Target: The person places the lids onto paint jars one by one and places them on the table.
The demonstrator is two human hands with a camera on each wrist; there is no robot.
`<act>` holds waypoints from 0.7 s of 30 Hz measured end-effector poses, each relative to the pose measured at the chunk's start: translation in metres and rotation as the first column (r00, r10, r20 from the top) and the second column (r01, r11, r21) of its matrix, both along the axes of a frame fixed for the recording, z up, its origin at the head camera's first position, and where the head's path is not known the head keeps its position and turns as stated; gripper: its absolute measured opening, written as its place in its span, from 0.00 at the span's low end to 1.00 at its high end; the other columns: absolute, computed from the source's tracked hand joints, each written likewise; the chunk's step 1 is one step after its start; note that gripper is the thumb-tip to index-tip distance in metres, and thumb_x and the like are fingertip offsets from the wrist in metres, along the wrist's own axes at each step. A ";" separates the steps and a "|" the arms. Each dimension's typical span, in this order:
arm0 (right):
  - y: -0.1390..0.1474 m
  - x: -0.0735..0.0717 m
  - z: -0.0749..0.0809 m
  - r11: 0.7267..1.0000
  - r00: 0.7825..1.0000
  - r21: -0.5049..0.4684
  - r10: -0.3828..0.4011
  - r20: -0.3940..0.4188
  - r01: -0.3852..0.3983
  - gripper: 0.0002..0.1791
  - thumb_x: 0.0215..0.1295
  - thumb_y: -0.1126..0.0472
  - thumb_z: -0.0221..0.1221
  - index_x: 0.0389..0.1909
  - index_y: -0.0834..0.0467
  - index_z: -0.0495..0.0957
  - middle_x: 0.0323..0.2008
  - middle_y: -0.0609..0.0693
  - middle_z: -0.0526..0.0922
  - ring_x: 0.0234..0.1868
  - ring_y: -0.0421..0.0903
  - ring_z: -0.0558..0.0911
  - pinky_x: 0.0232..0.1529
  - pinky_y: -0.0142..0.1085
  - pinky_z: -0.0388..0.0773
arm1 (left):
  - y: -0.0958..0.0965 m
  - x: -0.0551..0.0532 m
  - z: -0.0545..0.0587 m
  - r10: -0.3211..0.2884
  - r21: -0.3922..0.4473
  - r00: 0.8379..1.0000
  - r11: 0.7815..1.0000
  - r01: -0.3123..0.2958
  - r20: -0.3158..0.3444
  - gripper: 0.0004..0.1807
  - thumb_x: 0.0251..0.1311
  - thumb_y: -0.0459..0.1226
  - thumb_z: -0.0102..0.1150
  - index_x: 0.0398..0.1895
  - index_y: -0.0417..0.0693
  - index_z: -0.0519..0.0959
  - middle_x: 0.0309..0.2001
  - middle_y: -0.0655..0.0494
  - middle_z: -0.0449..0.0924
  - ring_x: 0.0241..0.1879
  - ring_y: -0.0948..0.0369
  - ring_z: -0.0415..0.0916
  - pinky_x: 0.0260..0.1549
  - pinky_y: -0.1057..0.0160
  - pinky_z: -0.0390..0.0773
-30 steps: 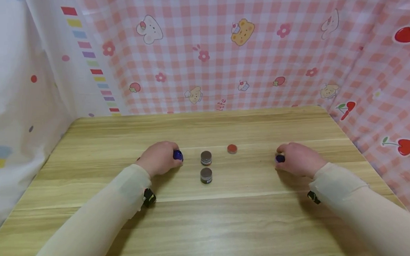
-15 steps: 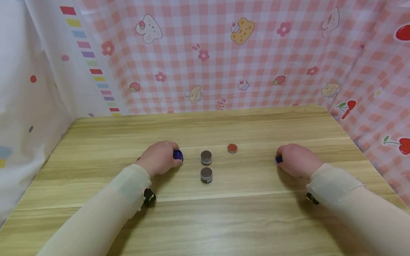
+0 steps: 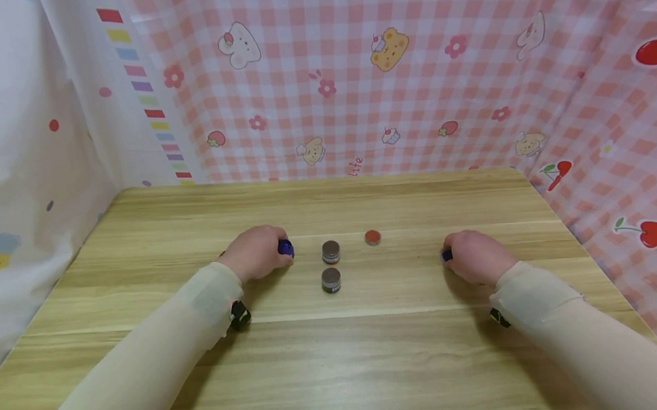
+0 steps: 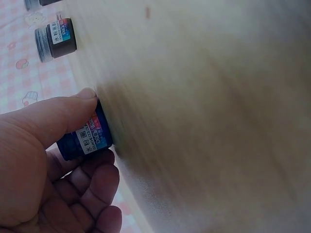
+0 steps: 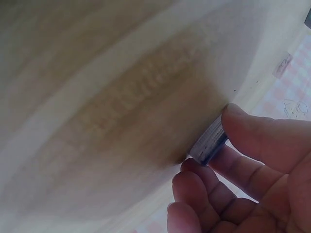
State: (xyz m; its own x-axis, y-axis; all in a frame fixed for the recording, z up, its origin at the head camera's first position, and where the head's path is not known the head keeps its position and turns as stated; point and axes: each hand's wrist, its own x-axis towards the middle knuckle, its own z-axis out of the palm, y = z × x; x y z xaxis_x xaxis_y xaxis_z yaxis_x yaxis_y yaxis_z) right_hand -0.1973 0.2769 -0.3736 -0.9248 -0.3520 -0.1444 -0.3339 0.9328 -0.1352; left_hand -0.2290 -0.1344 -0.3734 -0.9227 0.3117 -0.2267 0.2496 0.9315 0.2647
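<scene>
On the left of the table my left hand [image 3: 256, 253] grips a small blue gouache paint jar [image 4: 90, 133] between thumb and fingers. The jar stands with its base at the tabletop, its printed label facing the left wrist camera. At the right, my right hand [image 3: 479, 257] pinches a clear, ribbed jar lid [image 5: 209, 143] with dark blue on it, low at the table surface. Most of the lid is hidden by the fingers in the head view. Two brown paint jars, a far one [image 3: 331, 252] and a near one [image 3: 331, 280], stand between the hands.
A flat red-orange lid [image 3: 372, 237] lies behind and right of the brown jars. The wooden table [image 3: 334, 361] meets a pink checked cloth [image 3: 325, 108] at the back, with more cloth hanging at both sides.
My right hand has turned and shifted slightly, so its fingers cover more of the lid than a second ago. The left hand with the blue jar has stayed in place.
</scene>
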 end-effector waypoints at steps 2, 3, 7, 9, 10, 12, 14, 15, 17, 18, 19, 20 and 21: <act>0.000 0.000 0.000 1.000 1.000 0.003 0.000 -0.002 0.000 0.03 0.62 0.66 0.63 0.35 0.62 0.81 0.32 0.54 0.85 0.32 0.49 0.80 0.45 0.51 0.82 | 0.000 0.000 0.000 0.002 0.001 1.000 1.000 -0.002 0.000 0.24 0.68 0.49 0.69 0.59 0.44 0.81 0.53 0.47 0.85 0.49 0.52 0.80 0.58 0.48 0.81; 0.000 0.000 0.001 1.000 1.000 0.004 0.000 -0.003 0.000 0.03 0.62 0.66 0.63 0.35 0.62 0.81 0.31 0.54 0.85 0.32 0.49 0.80 0.45 0.51 0.82 | 0.000 0.000 0.000 0.003 0.001 1.000 1.000 -0.003 0.000 0.24 0.68 0.49 0.69 0.59 0.44 0.81 0.53 0.47 0.85 0.49 0.52 0.81 0.58 0.48 0.81; 0.000 0.000 0.001 1.000 1.000 0.007 -0.001 -0.002 0.001 0.02 0.62 0.66 0.63 0.35 0.62 0.81 0.31 0.54 0.85 0.32 0.49 0.80 0.45 0.51 0.82 | -0.001 -0.001 0.000 0.004 0.001 1.000 1.000 -0.004 0.001 0.24 0.68 0.49 0.69 0.59 0.44 0.81 0.54 0.46 0.85 0.49 0.52 0.81 0.58 0.47 0.80; 0.000 0.000 0.001 1.000 1.000 0.008 -0.002 -0.001 0.002 0.02 0.63 0.66 0.63 0.35 0.61 0.81 0.31 0.54 0.85 0.32 0.49 0.81 0.45 0.51 0.82 | -0.001 -0.001 0.000 0.004 0.001 1.000 1.000 -0.004 0.001 0.24 0.68 0.49 0.69 0.59 0.44 0.81 0.54 0.46 0.85 0.50 0.52 0.81 0.59 0.47 0.80; 0.000 0.000 0.001 1.000 1.000 0.009 -0.001 -0.001 0.001 0.02 0.63 0.66 0.63 0.35 0.61 0.81 0.31 0.54 0.85 0.32 0.50 0.81 0.45 0.51 0.82 | -0.001 -0.001 0.000 0.004 0.001 1.000 1.000 -0.004 0.001 0.24 0.67 0.49 0.69 0.59 0.44 0.81 0.54 0.46 0.85 0.50 0.52 0.81 0.59 0.47 0.80; 0.000 0.000 0.001 1.000 1.000 0.007 -0.001 0.000 0.001 0.02 0.63 0.66 0.63 0.35 0.61 0.81 0.31 0.54 0.85 0.32 0.50 0.81 0.45 0.51 0.82 | -0.001 -0.001 0.000 0.002 -0.002 1.000 1.000 -0.002 -0.003 0.25 0.67 0.49 0.69 0.60 0.44 0.81 0.55 0.46 0.85 0.50 0.52 0.81 0.59 0.47 0.80; 0.000 0.000 0.001 1.000 1.000 0.004 -0.001 0.004 0.001 0.02 0.62 0.66 0.63 0.35 0.61 0.81 0.32 0.53 0.85 0.33 0.49 0.81 0.45 0.51 0.82 | -0.001 -0.001 0.000 -0.002 -0.008 1.000 1.000 0.002 -0.008 0.25 0.67 0.49 0.69 0.60 0.44 0.81 0.54 0.46 0.85 0.49 0.52 0.81 0.59 0.47 0.80; -0.001 0.000 0.002 1.000 1.000 -0.001 -0.003 0.007 0.003 0.02 0.63 0.66 0.63 0.35 0.61 0.81 0.32 0.53 0.85 0.33 0.49 0.81 0.45 0.51 0.81 | -0.001 -0.001 0.000 -0.004 -0.010 1.000 1.000 0.004 -0.010 0.25 0.67 0.50 0.70 0.59 0.44 0.82 0.54 0.46 0.85 0.49 0.52 0.81 0.59 0.47 0.81; -0.003 0.000 0.004 1.000 1.000 -0.016 -0.016 0.020 0.017 0.03 0.65 0.65 0.63 0.36 0.61 0.82 0.33 0.53 0.85 0.33 0.49 0.80 0.45 0.51 0.81 | -0.001 -0.001 0.000 -0.012 -0.016 1.000 1.000 0.012 -0.018 0.25 0.67 0.50 0.70 0.59 0.45 0.82 0.53 0.47 0.85 0.48 0.52 0.81 0.58 0.46 0.81; -0.004 0.000 0.006 0.999 0.999 -0.022 -0.024 0.025 0.025 0.05 0.66 0.64 0.63 0.38 0.62 0.82 0.34 0.54 0.86 0.34 0.50 0.81 0.46 0.51 0.81 | 0.000 0.000 0.000 -0.015 -0.017 1.000 1.000 0.015 -0.022 0.24 0.67 0.50 0.70 0.59 0.45 0.82 0.53 0.47 0.85 0.48 0.51 0.81 0.58 0.46 0.81; -0.006 0.000 0.008 0.999 0.999 -0.031 -0.032 0.027 0.033 0.06 0.68 0.63 0.63 0.40 0.63 0.83 0.35 0.55 0.86 0.35 0.50 0.82 0.46 0.52 0.81 | 0.000 0.000 -0.001 -0.018 -0.018 1.000 1.000 0.017 -0.026 0.24 0.66 0.50 0.70 0.59 0.46 0.82 0.53 0.47 0.85 0.49 0.51 0.81 0.58 0.46 0.81; -0.008 0.000 0.010 0.999 0.999 -0.036 -0.039 0.027 0.040 0.08 0.70 0.62 0.63 0.43 0.63 0.83 0.37 0.56 0.87 0.37 0.50 0.83 0.48 0.53 0.81 | 0.000 0.000 -0.001 -0.022 -0.018 0.999 1.000 0.021 -0.030 0.25 0.66 0.51 0.70 0.59 0.46 0.82 0.53 0.47 0.85 0.49 0.51 0.81 0.59 0.46 0.81; -0.011 0.000 0.012 0.998 0.999 -0.045 -0.047 0.027 0.048 0.10 0.71 0.61 0.63 0.45 0.64 0.83 0.38 0.57 0.87 0.37 0.51 0.83 0.48 0.53 0.82 | 0.000 0.001 -0.001 -0.024 -0.018 0.999 1.000 0.023 -0.034 0.25 0.66 0.51 0.70 0.59 0.46 0.82 0.53 0.48 0.85 0.49 0.51 0.81 0.59 0.46 0.81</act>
State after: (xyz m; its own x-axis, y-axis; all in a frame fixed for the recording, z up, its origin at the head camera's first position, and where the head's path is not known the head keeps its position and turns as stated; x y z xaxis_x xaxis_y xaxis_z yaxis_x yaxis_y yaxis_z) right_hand -0.1972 0.2664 -0.3617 -0.9368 -0.3144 -0.1536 -0.2851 0.9403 -0.1860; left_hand -0.2280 -0.1343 -0.3744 -0.9224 0.3297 -0.2009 0.2801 0.9296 0.2395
